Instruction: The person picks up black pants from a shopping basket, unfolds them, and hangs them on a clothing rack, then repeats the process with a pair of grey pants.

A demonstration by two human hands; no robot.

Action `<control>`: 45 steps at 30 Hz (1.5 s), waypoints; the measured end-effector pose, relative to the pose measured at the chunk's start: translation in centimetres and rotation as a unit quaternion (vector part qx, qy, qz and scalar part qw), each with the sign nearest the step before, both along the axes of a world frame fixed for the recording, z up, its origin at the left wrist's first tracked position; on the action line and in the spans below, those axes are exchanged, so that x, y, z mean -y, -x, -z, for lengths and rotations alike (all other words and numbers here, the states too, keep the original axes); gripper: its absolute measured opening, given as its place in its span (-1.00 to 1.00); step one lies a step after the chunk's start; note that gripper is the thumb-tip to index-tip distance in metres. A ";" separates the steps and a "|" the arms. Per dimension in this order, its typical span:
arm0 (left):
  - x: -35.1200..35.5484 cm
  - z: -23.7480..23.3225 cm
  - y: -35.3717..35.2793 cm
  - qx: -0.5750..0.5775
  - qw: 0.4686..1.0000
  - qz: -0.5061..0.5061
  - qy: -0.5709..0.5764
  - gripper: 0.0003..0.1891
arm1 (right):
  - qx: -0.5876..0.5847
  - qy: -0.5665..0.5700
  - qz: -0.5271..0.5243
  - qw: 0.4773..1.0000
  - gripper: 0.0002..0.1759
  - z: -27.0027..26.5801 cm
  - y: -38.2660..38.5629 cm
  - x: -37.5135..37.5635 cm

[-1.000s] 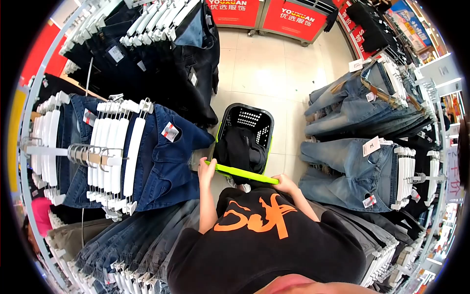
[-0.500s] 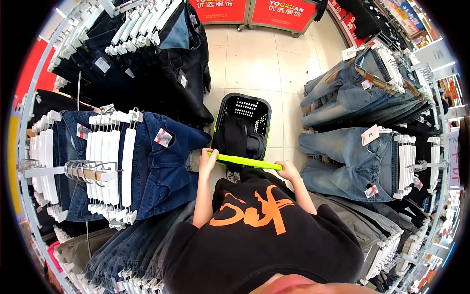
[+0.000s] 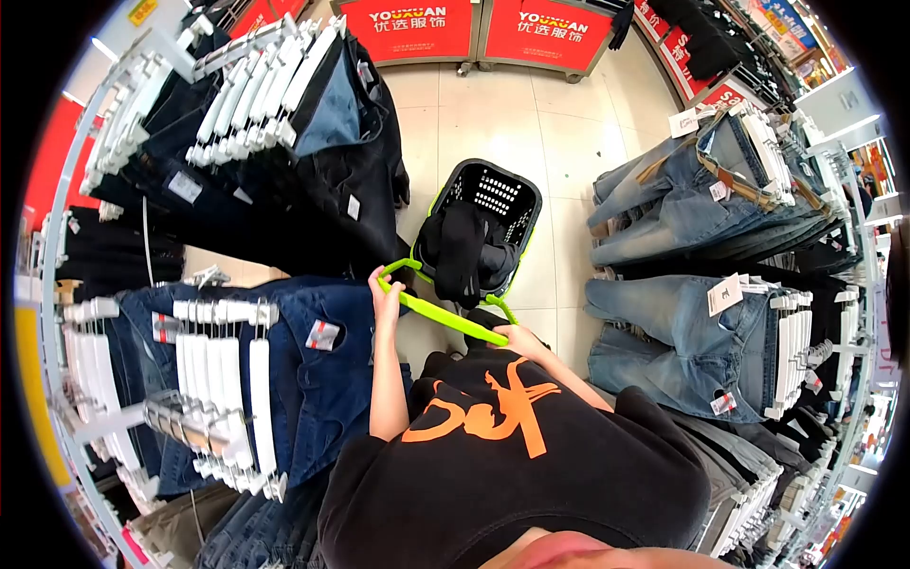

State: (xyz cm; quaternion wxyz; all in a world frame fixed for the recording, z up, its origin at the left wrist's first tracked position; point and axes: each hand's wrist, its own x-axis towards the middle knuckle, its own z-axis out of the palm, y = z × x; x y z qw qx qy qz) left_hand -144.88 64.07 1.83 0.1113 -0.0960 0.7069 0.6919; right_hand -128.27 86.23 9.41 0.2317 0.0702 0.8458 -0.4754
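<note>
Black perforated plastic basket (image 3: pixel 462 180), forward-right of hanging dark-blue denim jeans (image 3: pixel 318 398): lime-green plastic handle (image 3: pixel 441 321) clasped in left grip (image 3: pixel 386 296) and right grip (image 3: pixel 520 342), black cloth garments (image 3: pixel 460 251) heaped inside; uneven pull might tip basket and spill them.

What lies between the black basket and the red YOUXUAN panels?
Pale floor tiles; nothing stands between the black basket and the red panels in the head view.
</note>
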 end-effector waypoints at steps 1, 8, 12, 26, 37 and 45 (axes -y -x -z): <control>-1.2 -1.7 1.0 -0.062 0.996 0.014 0.060 -0.38 | 0.005 -0.004 -0.007 1.000 -0.69 0.1 1.7 0.0; -9.6 -5.5 9.9 -0.017 1.000 -0.014 0.022 -0.39 | 0.030 0.077 -0.040 0.996 -0.54 0.5 12.1 -2.6; -12.7 -5.8 15.1 -0.035 0.998 -0.001 0.046 -0.42 | 0.020 0.077 -0.025 0.996 -0.58 2.0 16.3 -4.8; -23.6 -4.6 29.5 -0.136 0.986 0.096 0.005 -0.52 | -0.025 0.045 0.170 0.984 -0.72 2.0 27.0 -10.8; -31.3 -5.4 37.0 -0.149 0.967 0.202 0.028 -0.58 | -0.054 -0.059 0.287 0.954 -0.78 2.3 33.0 -14.1; -38.0 -6.0 40.9 -0.124 0.955 0.267 0.018 -0.55 | -0.052 -0.040 0.329 0.942 -0.78 2.3 36.4 -18.9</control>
